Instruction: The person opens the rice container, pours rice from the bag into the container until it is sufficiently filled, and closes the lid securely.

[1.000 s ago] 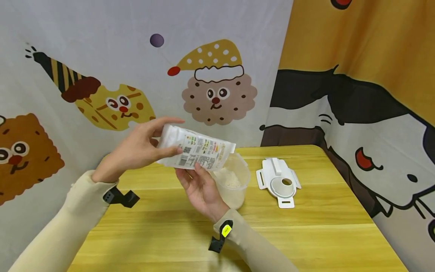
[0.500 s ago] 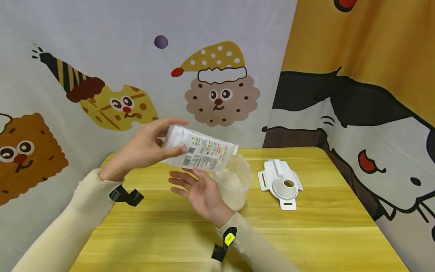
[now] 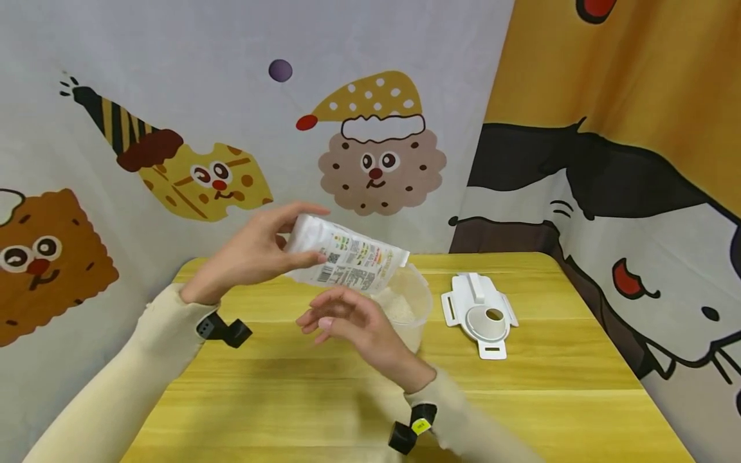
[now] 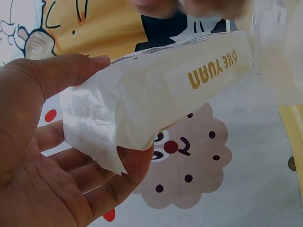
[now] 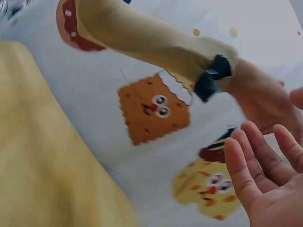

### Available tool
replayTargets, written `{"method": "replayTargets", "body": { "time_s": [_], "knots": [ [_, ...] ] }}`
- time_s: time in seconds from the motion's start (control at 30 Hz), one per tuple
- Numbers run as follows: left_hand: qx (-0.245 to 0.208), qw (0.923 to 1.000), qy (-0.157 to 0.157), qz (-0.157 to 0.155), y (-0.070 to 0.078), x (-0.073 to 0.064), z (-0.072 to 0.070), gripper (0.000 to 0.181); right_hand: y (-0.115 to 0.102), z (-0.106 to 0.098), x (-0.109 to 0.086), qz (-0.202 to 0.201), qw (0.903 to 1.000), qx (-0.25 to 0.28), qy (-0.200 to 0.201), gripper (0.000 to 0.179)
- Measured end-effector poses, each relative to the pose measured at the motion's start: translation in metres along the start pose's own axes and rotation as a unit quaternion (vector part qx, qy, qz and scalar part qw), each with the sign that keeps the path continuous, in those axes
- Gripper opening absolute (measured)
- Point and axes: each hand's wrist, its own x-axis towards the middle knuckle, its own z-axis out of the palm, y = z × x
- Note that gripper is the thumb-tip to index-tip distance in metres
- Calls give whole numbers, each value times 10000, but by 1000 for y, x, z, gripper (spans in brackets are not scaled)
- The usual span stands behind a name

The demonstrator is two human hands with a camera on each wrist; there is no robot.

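My left hand [image 3: 249, 247] grips a white printed plastic packet [image 3: 356, 257] by its raised end, thumb on one side and fingers on the other. The packet [image 4: 175, 80] is tilted, its lower end over the mouth of a clear round container [image 3: 421, 299]. Inside the container lies a pale, grainy or powdery heap [image 3: 396, 307]. Just below the packet, my right hand [image 3: 367, 331] hangs in front of the container with its fingers loosely bent and nothing in them. The right wrist view shows that hand's fingers [image 5: 241, 168] apart from the packet.
A white flat plastic piece [image 3: 477, 305] with slotted tabs and a round hole lies right of the container on the wood-grain table [image 3: 556, 360]. Behind the table hangs a cartoon-printed curtain [image 3: 231, 83].
My right hand has let go of the packet's underside, dropped away and turned over. My left hand keeps the packet tilted over the container in nearly the same place.
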Motion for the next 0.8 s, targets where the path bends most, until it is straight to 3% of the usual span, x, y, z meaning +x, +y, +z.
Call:
{"method": "replayTargets", "body": {
  "time_s": [0.1, 0.2, 0.37, 0.47, 0.6, 0.8],
  "knots": [
    [-7, 10000, -60, -3, 1, 2, 2, 63, -17, -14, -2, -445, 9971, -614, -79, 27],
    [48, 9999, -118, 33, 4, 5, 3, 63, -38, -31, -2, -690, 9890, -1304, 108, 26],
    [174, 9997, -173, 99, 7, 8, 4, 64, -67, -62, 0, -838, 9639, -2415, 745, 22],
    [221, 9994, -211, 133, 9, 9, 5, 66, -79, -78, 4, -1050, 9460, -2922, 928, 23],
    [278, 9992, -239, 154, 12, 10, 5, 67, -87, -93, 13, -1272, 9263, -3421, 940, 30],
    [394, 9983, -272, 324, 17, 14, 8, 69, -91, -110, 22, -994, 8997, -4199, 664, 47]
  ]
}}
